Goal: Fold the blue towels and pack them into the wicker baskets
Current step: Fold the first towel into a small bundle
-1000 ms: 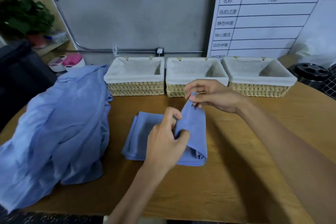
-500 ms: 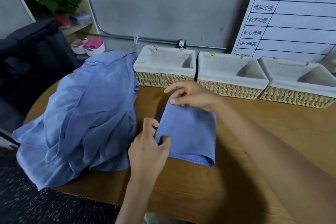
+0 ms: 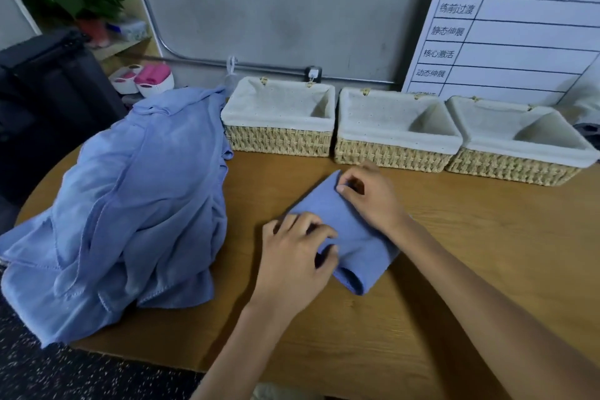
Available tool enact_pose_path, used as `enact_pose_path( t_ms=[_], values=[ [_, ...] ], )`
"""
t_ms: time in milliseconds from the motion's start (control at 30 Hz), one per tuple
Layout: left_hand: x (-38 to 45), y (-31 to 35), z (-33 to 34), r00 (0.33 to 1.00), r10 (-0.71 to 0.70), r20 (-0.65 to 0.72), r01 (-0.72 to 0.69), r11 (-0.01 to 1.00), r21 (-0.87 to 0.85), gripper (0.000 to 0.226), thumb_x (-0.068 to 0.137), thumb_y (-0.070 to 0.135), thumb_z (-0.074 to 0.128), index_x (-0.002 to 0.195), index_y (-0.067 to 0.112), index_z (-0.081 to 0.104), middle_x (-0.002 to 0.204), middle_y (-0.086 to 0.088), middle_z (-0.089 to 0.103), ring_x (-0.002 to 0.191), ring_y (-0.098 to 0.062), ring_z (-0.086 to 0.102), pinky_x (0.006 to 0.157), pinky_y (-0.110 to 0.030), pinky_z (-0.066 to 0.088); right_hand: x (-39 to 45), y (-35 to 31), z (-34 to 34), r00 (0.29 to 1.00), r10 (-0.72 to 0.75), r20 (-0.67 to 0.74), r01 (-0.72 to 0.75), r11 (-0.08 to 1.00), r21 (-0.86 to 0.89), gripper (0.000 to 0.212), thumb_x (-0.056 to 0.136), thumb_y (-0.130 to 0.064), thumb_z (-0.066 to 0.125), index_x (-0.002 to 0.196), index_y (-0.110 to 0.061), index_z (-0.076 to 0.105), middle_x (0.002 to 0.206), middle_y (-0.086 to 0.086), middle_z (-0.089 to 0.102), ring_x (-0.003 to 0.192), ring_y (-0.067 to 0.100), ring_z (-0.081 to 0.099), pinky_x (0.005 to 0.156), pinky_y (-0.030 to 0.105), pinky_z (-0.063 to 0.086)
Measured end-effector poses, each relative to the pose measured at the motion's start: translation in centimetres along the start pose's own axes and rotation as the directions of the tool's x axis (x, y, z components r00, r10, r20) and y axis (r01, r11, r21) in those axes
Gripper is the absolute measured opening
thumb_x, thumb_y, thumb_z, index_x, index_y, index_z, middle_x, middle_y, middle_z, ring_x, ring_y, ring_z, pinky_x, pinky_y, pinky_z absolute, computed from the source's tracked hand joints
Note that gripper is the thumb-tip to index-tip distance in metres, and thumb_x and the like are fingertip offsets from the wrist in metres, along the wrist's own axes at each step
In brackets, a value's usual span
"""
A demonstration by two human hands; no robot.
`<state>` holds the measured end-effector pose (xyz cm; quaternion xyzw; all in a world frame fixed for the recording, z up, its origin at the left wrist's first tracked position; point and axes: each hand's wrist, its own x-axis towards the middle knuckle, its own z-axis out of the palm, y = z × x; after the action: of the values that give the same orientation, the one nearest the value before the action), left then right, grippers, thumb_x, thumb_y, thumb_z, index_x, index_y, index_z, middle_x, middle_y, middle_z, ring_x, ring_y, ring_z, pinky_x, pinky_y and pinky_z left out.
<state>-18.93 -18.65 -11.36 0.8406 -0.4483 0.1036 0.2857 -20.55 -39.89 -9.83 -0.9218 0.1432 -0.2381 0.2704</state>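
At the left of the round wooden bench [image 3: 487,237] a big rumpled heap of blue towels [image 3: 130,204] lay unfolded, so most of the work looked undone. Beside it one small folded blue towel [image 3: 357,237] lay flat on the bench, seemingly close to finished. The left hand [image 3: 292,260] pinched its near edge with curled fingers [image 3: 316,230]; the right hand [image 3: 370,198] pinched its far corner. Behind, along the wall, stood three white-lined wicker baskets [image 3: 279,140], all empty; nothing had been packed yet.
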Motion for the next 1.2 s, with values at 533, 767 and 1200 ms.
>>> enact_pose_path(
  t_ms=[533,767,1200],
  values=[
    [-0.8,0.3,-0.4,0.933,0.294,0.207,-0.279,0.955,-0.095,0.039,0.083,0.064,0.061,0.109,0.035,0.058,0.12,0.023,0.054,0.119,0.004,0.052,0.119,-0.035,0.021,-12.4,2.4,-4.7,0.998,-0.048,-0.05,0.027,0.935,-0.354,0.044,0.095,-0.048,0.043,0.12,-0.018,0.063,0.127,0.001,0.049,0.111,0.025,0.054,0.087,0.042,0.049],
    [-0.6,0.3,-0.5,0.931,0.348,0.111,-0.333,0.933,-0.134,0.017,0.092,0.043,0.059,0.103,0.031,0.063,0.109,0.022,0.061,0.111,0.004,0.057,0.122,-0.037,0.017,-15.4,3.1,-6.9,0.947,-0.272,0.169,0.31,0.912,-0.269,0.058,0.092,-0.068,0.051,0.135,-0.03,0.055,0.137,-0.012,0.051,0.137,0.012,0.041,0.114,0.043,0.029],
    [2.5,1.8,0.0,0.976,-0.213,-0.043,0.172,0.877,-0.449,0.02,0.103,0.038,0.049,0.122,0.035,0.045,0.098,0.027,0.057,0.086,0.014,0.055,0.07,-0.017,0.041,-11.0,0.5,-6.1,0.991,0.117,-0.059,-0.101,0.968,0.231,0.02,0.101,-0.044,0.05,0.112,-0.031,0.061,0.093,-0.017,0.068,0.084,0.003,0.063,0.068,0.023,0.045]
  ],
)
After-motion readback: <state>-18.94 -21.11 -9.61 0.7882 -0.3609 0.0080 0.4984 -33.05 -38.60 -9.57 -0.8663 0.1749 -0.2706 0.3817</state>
